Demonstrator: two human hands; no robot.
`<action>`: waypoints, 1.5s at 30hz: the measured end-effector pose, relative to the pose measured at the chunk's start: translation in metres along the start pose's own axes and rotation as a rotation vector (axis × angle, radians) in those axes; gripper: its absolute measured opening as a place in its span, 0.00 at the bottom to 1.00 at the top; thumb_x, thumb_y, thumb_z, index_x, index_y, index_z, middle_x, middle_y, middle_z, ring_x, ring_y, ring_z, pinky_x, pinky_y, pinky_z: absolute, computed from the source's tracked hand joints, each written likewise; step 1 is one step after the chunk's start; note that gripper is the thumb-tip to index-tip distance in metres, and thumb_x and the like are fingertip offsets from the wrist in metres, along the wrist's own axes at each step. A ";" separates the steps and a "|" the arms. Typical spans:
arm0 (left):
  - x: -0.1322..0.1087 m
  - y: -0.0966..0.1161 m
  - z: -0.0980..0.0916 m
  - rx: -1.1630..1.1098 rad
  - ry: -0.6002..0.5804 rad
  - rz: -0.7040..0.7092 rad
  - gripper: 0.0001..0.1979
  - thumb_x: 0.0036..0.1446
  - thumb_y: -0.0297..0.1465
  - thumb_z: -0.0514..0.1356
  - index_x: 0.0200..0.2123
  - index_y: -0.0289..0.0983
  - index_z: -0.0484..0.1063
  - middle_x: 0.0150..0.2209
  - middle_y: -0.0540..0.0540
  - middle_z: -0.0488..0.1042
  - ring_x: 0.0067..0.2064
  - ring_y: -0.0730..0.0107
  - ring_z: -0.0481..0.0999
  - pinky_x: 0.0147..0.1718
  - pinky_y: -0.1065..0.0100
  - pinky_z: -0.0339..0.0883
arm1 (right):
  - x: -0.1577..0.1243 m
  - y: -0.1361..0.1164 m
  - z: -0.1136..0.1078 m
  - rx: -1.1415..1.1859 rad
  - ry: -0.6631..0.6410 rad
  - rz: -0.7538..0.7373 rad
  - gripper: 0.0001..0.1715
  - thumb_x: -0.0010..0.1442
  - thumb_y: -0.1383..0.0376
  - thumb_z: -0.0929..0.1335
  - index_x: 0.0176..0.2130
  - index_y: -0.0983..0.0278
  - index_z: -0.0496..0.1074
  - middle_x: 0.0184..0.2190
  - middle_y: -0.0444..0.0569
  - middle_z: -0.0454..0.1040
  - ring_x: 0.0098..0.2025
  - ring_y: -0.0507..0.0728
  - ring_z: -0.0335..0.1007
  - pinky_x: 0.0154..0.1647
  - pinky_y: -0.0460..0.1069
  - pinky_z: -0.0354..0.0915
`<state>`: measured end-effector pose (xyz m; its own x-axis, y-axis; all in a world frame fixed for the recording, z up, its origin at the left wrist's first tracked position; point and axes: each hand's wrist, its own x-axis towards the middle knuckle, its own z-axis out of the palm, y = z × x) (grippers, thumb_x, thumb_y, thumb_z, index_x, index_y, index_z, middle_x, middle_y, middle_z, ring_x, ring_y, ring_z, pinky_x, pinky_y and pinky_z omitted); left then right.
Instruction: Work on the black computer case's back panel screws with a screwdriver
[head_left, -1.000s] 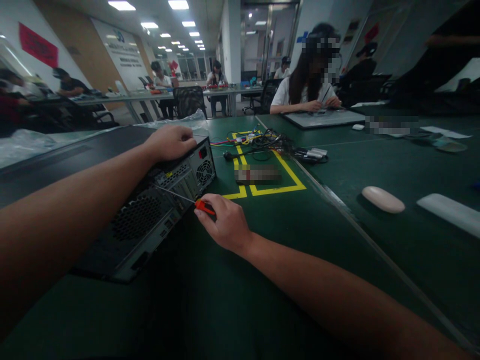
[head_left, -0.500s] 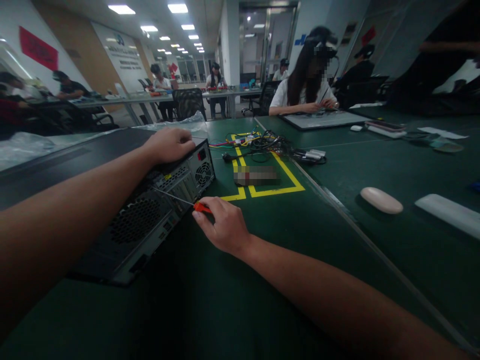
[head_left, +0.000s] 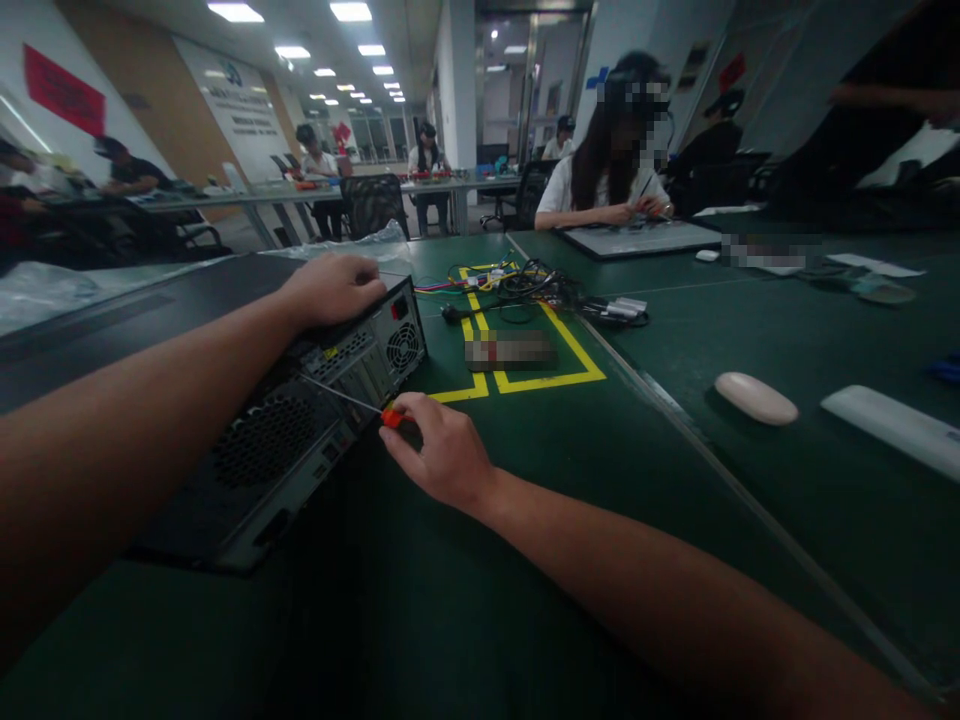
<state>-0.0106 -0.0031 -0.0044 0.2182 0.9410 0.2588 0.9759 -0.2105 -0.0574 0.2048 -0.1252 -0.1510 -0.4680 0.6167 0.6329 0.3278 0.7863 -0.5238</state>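
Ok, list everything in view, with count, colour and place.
case: one, black and grey, left
screwdriver: one, orange handle, in right grip
tables: several, green near, grey behind
tape: several strips, yellow, table
cables: several, mostly black, tape's far end
blurred object: one, greyish, across tape
oval object: one, pale pink, right
long object: one, white, right edge
small items: several, mixed, right
board: one, grey, across table
plastic: count unclear, clear, behind case
people: several, colours vary, around room
chairs: several, black, background
lights: many, white, ceiling
signs: at least two, red, walls
arms: two, bare, foreground
left grip: one, bare, on case top
right grip: one, bare, round handle
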 end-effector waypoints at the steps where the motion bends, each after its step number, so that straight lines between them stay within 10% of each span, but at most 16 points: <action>1: 0.000 0.000 0.000 0.002 -0.004 -0.003 0.18 0.63 0.42 0.50 0.35 0.37 0.75 0.33 0.42 0.73 0.34 0.62 0.67 0.34 0.63 0.56 | 0.000 0.000 0.000 -0.008 -0.005 -0.001 0.14 0.73 0.56 0.65 0.52 0.61 0.68 0.44 0.50 0.81 0.45 0.57 0.80 0.46 0.50 0.72; 45: -0.002 0.003 -0.003 0.021 -0.014 0.001 0.19 0.64 0.41 0.50 0.35 0.37 0.75 0.36 0.40 0.77 0.36 0.61 0.70 0.36 0.62 0.59 | 0.001 -0.003 -0.004 -0.053 -0.022 0.043 0.15 0.74 0.54 0.64 0.53 0.61 0.69 0.46 0.50 0.81 0.46 0.57 0.80 0.45 0.51 0.70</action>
<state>-0.0084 -0.0061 -0.0019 0.2189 0.9443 0.2457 0.9755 -0.2059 -0.0778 0.2063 -0.1264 -0.1465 -0.4702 0.6494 0.5976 0.3904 0.7603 -0.5191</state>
